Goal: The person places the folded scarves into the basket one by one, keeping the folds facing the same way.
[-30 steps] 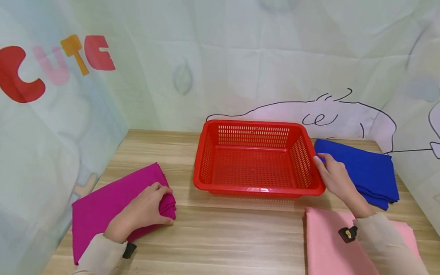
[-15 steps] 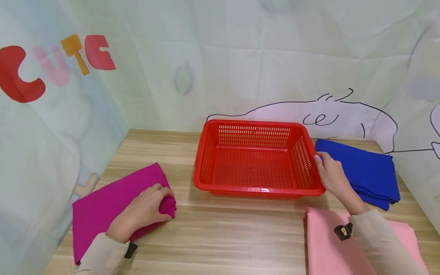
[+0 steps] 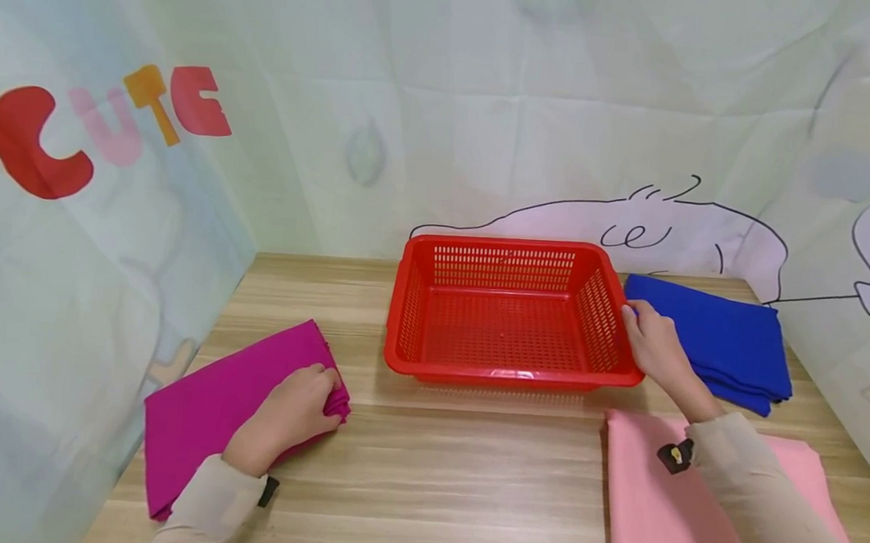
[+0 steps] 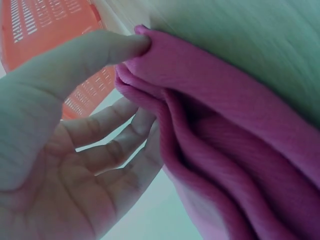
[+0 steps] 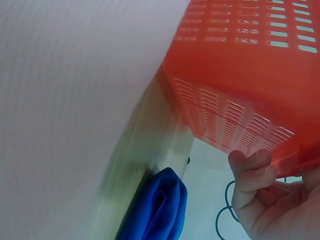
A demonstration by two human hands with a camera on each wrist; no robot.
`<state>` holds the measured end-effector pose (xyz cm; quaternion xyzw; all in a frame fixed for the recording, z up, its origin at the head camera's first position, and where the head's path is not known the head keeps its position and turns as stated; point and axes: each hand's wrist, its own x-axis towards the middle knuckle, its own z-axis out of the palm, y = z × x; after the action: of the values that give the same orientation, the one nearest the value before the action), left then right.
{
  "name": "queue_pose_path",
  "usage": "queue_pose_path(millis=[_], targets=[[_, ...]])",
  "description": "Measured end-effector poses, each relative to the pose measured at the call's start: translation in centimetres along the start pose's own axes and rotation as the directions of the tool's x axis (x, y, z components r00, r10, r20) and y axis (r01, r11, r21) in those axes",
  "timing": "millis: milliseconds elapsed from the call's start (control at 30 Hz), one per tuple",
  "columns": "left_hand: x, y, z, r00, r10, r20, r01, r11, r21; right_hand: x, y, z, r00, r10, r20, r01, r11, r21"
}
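Observation:
A folded magenta cloth point(image 3: 206, 415) lies at the left of the table. My left hand point(image 3: 287, 411) pinches its right edge; in the left wrist view the thumb point(image 4: 120, 47) presses on one side of the layered folds point(image 4: 215, 135), with the fingers on the other. The red plastic basket point(image 3: 511, 376) stands in the middle, with nothing in it. My right hand point(image 3: 660, 349) holds its right rim. The right wrist view has fingers point(image 5: 255, 175) curled under that rim, beside the slotted basket wall point(image 5: 225, 115).
Behind the right hand lies a folded blue cloth point(image 3: 727, 336), close to the basket's right side. A folded pink cloth point(image 3: 658, 513) is at the front right, partly under the right sleeve point(image 3: 756, 485). A printed fabric backdrop point(image 3: 325, 118) stands along the table's back and sides.
The left thumb has come in from the cloth's front edge onto its folds, and that hand has shifted slightly right. The right hand stays at the basket rim.

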<state>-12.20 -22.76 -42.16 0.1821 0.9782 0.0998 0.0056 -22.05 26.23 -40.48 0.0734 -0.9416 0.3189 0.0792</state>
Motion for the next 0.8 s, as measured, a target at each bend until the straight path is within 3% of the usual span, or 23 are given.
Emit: queue_pose_path(millis=[200,533,800], targets=[[0.1,0.4,0.2,0.998,0.042,-0.038,-0.040,0.998,0.051,-0.1,-0.2,0.0,1.000,0.007,0.004,-0.007,1.000,0.002],[0.3,0.4,1.0,0.999,0.019,-0.045,-0.014,0.993,0.118,0.0,-0.2,0.2,0.999,0.028,0.018,-0.028,1.000,-0.005],[0.1,0.3,1.7,0.985,0.103,-0.140,-0.072,0.976,0.208,0.0,-0.1,0.2,1.000,0.023,0.010,-0.023,1.000,-0.004]])
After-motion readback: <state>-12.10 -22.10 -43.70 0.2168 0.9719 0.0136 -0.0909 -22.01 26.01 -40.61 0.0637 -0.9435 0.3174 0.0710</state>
